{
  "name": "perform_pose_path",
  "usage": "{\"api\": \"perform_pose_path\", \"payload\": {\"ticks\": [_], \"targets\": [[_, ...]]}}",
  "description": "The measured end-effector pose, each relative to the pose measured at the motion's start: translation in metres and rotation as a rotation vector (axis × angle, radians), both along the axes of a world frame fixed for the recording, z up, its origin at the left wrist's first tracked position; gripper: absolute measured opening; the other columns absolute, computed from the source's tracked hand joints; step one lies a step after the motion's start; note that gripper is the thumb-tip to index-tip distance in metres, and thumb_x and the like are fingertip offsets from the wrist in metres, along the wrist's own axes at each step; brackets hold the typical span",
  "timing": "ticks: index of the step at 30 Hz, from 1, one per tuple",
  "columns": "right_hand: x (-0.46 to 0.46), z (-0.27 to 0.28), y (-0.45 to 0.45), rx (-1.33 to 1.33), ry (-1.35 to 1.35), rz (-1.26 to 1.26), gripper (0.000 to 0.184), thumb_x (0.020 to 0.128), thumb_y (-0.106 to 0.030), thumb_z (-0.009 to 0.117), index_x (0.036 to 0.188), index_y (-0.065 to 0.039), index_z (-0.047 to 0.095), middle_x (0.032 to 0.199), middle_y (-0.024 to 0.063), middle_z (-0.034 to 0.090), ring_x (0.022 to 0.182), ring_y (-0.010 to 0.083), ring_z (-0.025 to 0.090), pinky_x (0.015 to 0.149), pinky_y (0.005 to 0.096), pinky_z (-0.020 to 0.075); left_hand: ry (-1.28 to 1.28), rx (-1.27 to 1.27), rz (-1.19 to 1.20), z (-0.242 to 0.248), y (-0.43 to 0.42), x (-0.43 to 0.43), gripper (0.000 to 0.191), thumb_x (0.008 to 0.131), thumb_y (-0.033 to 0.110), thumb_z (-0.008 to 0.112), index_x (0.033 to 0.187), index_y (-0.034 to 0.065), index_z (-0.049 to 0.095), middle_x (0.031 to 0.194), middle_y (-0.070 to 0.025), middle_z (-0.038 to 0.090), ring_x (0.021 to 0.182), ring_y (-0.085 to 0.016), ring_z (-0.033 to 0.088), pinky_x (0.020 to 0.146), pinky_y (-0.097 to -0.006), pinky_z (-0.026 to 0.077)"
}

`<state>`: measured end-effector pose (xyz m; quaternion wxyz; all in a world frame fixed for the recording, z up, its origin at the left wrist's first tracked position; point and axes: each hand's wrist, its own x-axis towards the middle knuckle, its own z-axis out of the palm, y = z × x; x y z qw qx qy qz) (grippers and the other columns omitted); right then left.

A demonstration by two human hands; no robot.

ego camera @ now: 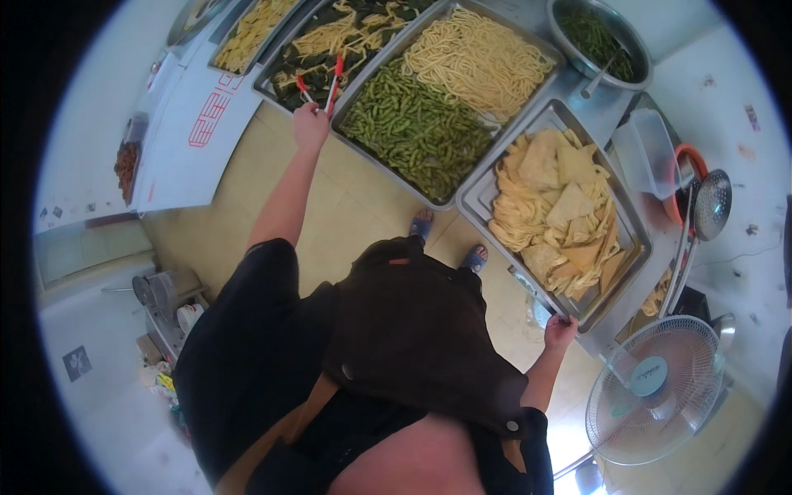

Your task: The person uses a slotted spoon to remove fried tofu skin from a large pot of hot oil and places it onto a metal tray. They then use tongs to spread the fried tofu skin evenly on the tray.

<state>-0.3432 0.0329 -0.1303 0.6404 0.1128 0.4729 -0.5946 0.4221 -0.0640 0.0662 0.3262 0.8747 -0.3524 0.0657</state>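
Note:
My left hand (311, 128) holds red-tipped metal tongs (330, 93) by the near corner of a tray with dark green kelp-like pieces and pale strips (346, 43). Beside it, one metal tray holds green soybean pods (414, 127) and pale noodle-like strands (479, 59). My right hand (560, 332) grips the near corner of another metal tray (643, 250), heaped with pale tofu-skin sheets and strips (557, 198). Its fingers are partly hidden at the rim.
A steel bowl of greens (597, 46) stands at the back right. Nearby are a clear plastic container (646, 151) and a perforated skimmer (713, 205). A standing fan (649, 390) is at the lower right. A white counter (179, 167) lies left. My sandalled feet are on the tiled floor (334, 216).

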Motion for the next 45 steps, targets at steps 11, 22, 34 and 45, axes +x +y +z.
{"api": "perform_pose_path", "payload": {"ticks": [11,22,34,45], "targets": [[0.017,0.056,0.029,0.017,0.197,0.147,0.051,0.091,-0.050,0.049,0.111,-0.003,0.049,0.087,0.0107,0.057,0.087,0.0275,0.060,0.075,0.0407,0.0482,-0.254,0.897,-0.316,-0.043,-0.056,0.101,0.067,0.084,0.061,0.045,0.091,-0.0012,0.069,0.089,-0.0221,0.067,0.086,-0.036,0.064,0.078,-0.0443,0.049],[0.141,0.152,0.056,0.070,0.545,0.446,0.030,0.092,-0.030,0.054,0.101,-0.002,0.056,0.071,0.0060,0.059,0.064,0.0165,0.063,0.056,0.0263,0.0503,-0.478,0.604,-0.145,-0.035,-0.062,0.131,0.048,0.083,0.044,0.053,0.090,-0.0009,0.070,0.082,-0.0206,0.067,0.083,-0.038,0.064,0.075,-0.0453,0.050],[0.217,0.299,-0.045,-0.707,1.055,0.818,0.039,0.088,-0.032,0.061,0.101,0.004,0.058,0.085,0.0136,0.064,0.081,0.0183,0.064,0.071,0.0311,0.0505,0.611,-0.288,-0.699,0.114,0.026,-0.236,0.022,0.092,0.023,0.056,0.096,0.0020,0.063,0.078,0.0006,0.052,0.071,-0.008,0.045,0.063,-0.0236,0.037],[0.093,0.286,-0.035,-0.379,0.499,0.470,0.044,0.087,-0.039,0.063,0.100,0.002,0.053,0.079,0.0044,0.058,0.072,0.0101,0.054,0.063,0.0263,0.0458,0.849,0.112,-1.464,0.078,0.056,-0.543,0.026,0.088,0.009,0.058,0.113,0.0006,0.054,0.100,-0.0092,0.054,0.092,-0.019,0.056,0.077,-0.0297,0.048]]}}
